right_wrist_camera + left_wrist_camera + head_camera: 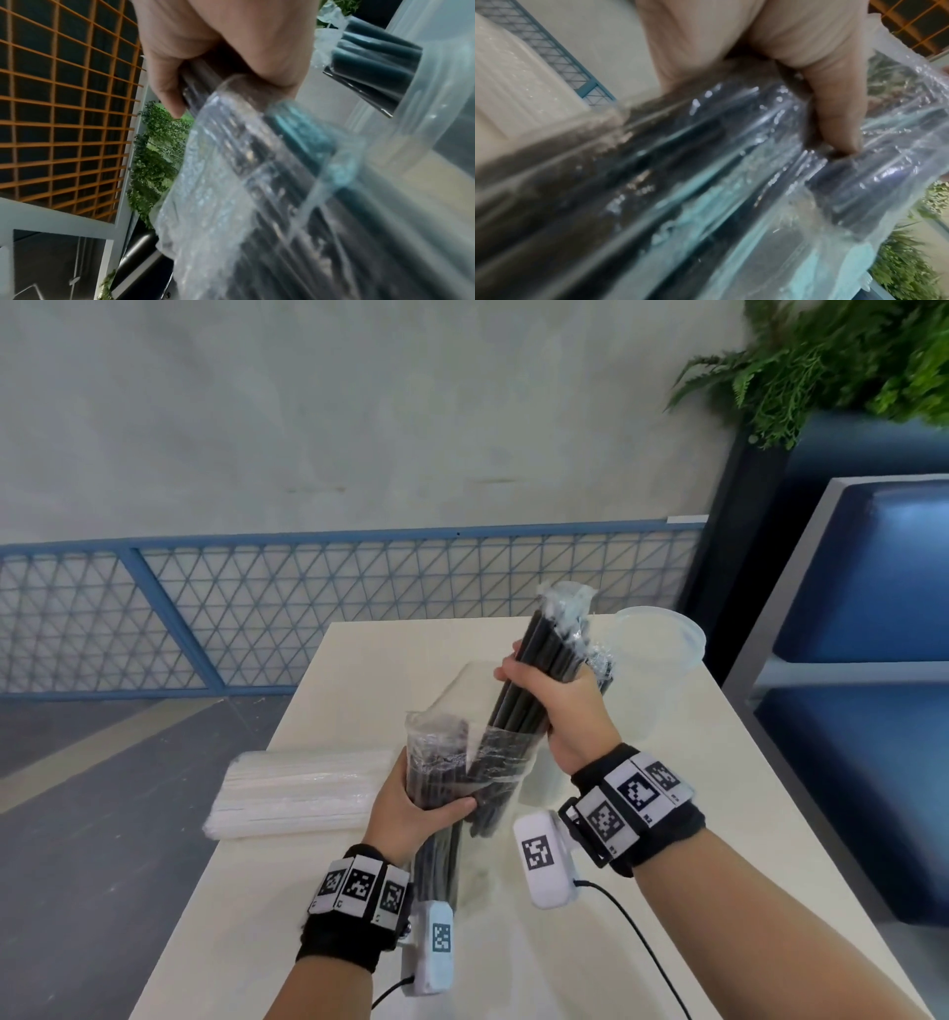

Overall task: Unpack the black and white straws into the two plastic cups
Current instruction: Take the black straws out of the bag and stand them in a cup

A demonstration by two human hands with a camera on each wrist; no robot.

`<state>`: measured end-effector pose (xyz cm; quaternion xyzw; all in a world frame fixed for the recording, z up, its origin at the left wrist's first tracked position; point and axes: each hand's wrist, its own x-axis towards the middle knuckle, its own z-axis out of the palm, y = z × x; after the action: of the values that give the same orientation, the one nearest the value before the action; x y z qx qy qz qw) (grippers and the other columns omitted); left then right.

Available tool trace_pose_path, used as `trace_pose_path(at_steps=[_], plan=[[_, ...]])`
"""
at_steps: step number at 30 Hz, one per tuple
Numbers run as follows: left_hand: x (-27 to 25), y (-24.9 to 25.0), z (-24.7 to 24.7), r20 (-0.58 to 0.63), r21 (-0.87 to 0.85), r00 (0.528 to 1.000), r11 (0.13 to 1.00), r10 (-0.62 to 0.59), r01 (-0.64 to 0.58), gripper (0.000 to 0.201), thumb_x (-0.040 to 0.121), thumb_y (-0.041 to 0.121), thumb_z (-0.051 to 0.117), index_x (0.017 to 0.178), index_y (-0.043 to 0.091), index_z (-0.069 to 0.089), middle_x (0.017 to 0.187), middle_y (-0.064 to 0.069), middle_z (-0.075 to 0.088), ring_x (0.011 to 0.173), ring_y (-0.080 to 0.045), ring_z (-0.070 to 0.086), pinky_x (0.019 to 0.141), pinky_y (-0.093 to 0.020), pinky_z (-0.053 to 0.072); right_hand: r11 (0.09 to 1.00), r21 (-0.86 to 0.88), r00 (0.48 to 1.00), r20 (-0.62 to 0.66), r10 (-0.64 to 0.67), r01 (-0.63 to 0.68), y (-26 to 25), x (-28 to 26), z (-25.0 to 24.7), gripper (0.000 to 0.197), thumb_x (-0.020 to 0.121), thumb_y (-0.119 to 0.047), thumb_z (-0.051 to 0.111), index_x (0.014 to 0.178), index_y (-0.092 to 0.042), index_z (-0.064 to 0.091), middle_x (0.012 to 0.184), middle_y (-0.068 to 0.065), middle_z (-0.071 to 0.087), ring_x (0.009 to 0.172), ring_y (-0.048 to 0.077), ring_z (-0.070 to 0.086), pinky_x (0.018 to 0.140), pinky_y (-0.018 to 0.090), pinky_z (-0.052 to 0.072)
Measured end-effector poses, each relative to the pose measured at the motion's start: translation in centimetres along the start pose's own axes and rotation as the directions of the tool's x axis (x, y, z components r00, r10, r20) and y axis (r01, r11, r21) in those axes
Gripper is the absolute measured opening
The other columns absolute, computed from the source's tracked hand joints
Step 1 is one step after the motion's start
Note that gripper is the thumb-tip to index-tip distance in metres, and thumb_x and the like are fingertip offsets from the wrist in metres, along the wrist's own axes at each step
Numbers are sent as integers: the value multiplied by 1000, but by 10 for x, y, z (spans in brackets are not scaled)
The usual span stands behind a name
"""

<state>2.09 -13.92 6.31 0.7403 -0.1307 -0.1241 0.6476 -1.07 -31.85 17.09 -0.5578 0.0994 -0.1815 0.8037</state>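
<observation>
I'm midway through pulling the black straws (544,670) out of their clear wrapper (441,752), above the middle of the tabletop (744,814). My right hand (560,706) is wrapped round the bare bundle; my left hand (416,803) clutches the wrapper. The white straws (303,788) lie packed at the left edge. Next I'd draw the bundle free and tip it into a plastic cup (652,654) by the far right corner.

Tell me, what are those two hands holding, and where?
The right hand grips a bundle of black straws at mid-length; the left hand grips the plastic wrapper around the rest.
</observation>
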Motion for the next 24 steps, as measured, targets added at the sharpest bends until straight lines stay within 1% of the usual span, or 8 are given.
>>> trace_pose_path(at_steps=[3, 6, 10, 12, 15, 18, 21, 24], plan=[[0, 2, -1, -2, 10, 1000, 1000, 18, -18, 61, 60, -1, 83, 112, 14, 54, 103, -3, 69, 93, -9, 68, 75, -18, 54, 999, 46, 996, -85, -13, 17, -7, 5, 3, 18, 77, -2, 69, 92, -8, 60, 83, 9, 60, 84, 24, 59, 77, 38, 52], [-1, 3, 0, -2, -1, 1000, 1000, 24, -24, 62, 59, -3, 82, 110, 17, 53, 101, -2, 69, 88, -4, 68, 72, -14, 53, 996, 90, 987, -163, 1, 14, -17, 12, 1, 14, 79, -2, 67, 89, -6, 59, 78, 10, 59, 75, 22, 59, 71, 36, 51], [1, 4, 0, -13, 13, 1000, 1000, 10, -10, 81, 48, 16, 91, 119, 14, 51, 105, -2, 69, 97, -15, 67, 84, -29, 53, 984, 179, 972, -230, 37, 5, -29, 21, -3, 11, 79, -2, 66, 87, -5, 60, 74, 9, 58, 66, 22, 57, 66, 34, 51], [2, 3, 0, -41, 18, 999, 1000, 3, -2, 79, 51, 13, 90, 119, 13, 51, 104, -2, 69, 98, -16, 66, 88, -34, 52, 979, 204, 966, -256, 44, 10, -35, 24, -4, 21, 78, -5, 67, 98, -1, 61, 76, 9, 59, 67, 22, 58, 65, 33, 52], [2, 2, -3, -110, -11, 994, 1000, -19, 18, 86, 42, 28, 89, 118, 16, 52, 104, 0, 68, 97, -14, 64, 87, -33, 50, 970, 236, 951, -310, 14, 62, -45, 27, -7, 34, 78, -9, 69, 108, 3, 59, 82, 10, 61, 74, 23, 60, 71, 35, 53], [1, 3, -2, -183, -37, 983, 999, -26, 19, 70, 58, 7, 86, 119, 14, 52, 105, 0, 66, 97, -13, 63, 87, -31, 49, 978, 152, 914, -400, -72, 143, -59, 29, -11, 26, 80, -18, 69, 101, -7, 58, 86, 6, 64, 74, 20, 63, 70, 34, 54], [1, 5, -2, -230, -64, 973, 998, -24, 9, 57, 64, 0, 80, 111, 18, 54, 96, 5, 66, 88, -7, 63, 73, -19, 50, 960, 165, 888, -439, -134, 226, -77, 27, -18, 22, 79, -16, 69, 98, -10, 59, 89, 5, 65, 81, 22, 65, 78, 39, 56], [3, 4, -4, -292, -74, 956, 997, -25, 3, 51, 64, 1, 81, 103, 21, 54, 90, 6, 66, 84, -9, 63, 76, -27, 49, 931, 183, 855, -481, -194, 314, -89, 27, -25, 37, 79, -12, 70, 111, -1, 58, 92, 6, 66, 87, 23, 67, 86, 46, 56]])
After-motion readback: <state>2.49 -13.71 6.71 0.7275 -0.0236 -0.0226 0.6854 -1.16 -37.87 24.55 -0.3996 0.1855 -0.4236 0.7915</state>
